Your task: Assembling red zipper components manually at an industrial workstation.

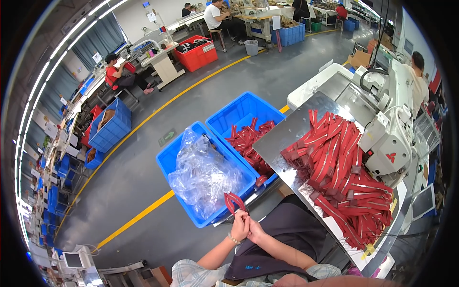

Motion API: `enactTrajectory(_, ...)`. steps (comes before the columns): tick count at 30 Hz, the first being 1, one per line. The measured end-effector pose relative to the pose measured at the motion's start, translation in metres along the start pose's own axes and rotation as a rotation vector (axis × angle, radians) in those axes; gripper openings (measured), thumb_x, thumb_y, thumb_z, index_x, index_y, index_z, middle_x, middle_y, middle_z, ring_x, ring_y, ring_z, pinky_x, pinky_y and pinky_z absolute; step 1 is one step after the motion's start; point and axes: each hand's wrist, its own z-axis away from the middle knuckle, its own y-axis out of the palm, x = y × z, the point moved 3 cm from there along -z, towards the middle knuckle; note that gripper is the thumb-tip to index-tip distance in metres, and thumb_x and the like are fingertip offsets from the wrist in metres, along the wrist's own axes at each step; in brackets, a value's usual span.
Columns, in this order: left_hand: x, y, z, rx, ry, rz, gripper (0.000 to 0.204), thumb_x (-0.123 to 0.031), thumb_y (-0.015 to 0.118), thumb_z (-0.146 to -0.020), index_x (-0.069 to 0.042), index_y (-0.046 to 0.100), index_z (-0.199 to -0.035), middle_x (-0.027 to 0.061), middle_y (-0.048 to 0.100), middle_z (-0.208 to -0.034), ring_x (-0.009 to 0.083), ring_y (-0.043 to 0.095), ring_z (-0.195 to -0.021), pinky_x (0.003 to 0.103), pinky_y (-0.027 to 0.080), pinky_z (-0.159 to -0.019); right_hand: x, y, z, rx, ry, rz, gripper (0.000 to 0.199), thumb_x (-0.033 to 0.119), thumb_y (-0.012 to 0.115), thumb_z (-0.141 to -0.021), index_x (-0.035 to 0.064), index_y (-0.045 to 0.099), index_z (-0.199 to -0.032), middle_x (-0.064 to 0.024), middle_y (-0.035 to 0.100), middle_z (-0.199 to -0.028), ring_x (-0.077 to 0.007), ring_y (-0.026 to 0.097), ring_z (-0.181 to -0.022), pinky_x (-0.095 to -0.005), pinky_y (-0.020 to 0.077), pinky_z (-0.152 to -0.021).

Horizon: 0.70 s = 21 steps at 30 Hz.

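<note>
My left hand [240, 226] is closed on a red zipper [230, 198], which bends into a loop above the fingers. My right hand [256, 231] presses against the left one, its fingers closed at the lower end of the same zipper; the fingers hide the ends. Both hands are over my lap, close to the near edge of a blue bin [163, 163] with clear plastic bags [203, 174] in it. To the right, a large heap of red zippers [334, 158] with metal teeth lies on a metal-topped table [277, 143].
Behind the first bin, a second blue bin [221, 114] holds more red zippers [248, 141]. A white sewing machine [389, 143] stands right of the heap. A yellow line [138, 217] crosses the grey floor. Several people sit at benches farther off, and one person [418, 81] is behind the machine.
</note>
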Motion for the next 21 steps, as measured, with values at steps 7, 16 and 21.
enactTrajectory(7, -0.028, -0.007, 0.004, 0.13, 0.369, -0.131, 0.029, 0.008, 0.044, -0.076, -0.002, 0.036, -0.102, 0.0157, 0.043, -0.094, 0.026, 0.046, -0.081, 0.033, 0.038, -0.073, -0.009, 0.012, 0.004, -0.13, -0.007, -0.123, 0.023, 0.029, 0.037, -0.09, 0.0122, 0.051, -0.096, -0.0007, 0.055, -0.085, -0.009, 0.055, -0.074, -0.023, 0.046, -0.062)
enactTrajectory(16, -0.036, -0.006, 0.004, 0.289, 0.356, -0.125, 0.031, -0.001, 0.051, -0.077, -0.002, 0.036, -0.104, 0.0194, 0.04, -0.109, 0.0285, 0.044, -0.097, 0.037, 0.036, -0.084, -0.011, -0.004, -0.01, 0.065, 0.017, -0.265, 0.017, 0.02, 0.045, -0.087, 0.0094, 0.051, -0.1, -0.0026, 0.054, -0.09, -0.0113, 0.054, -0.082, -0.0243, 0.0468, -0.067)
enactTrajectory(21, 0.003, -0.027, 0.011, -0.287, -0.299, 0.126, 0.057, -0.044, 0.044, -0.084, -0.001, 0.03, -0.118, 0.0128, 0.036, -0.119, 0.0238, 0.037, -0.11, 0.036, 0.027, -0.093, 0.04, 0.04, 0.025, 0.013, -0.11, 0.163, 0.038, 0.013, 0.058, -0.081, 0.0067, 0.047, -0.116, -0.0009, 0.054, -0.08, -0.0095, 0.055, -0.062, -0.0222, 0.0461, -0.052)
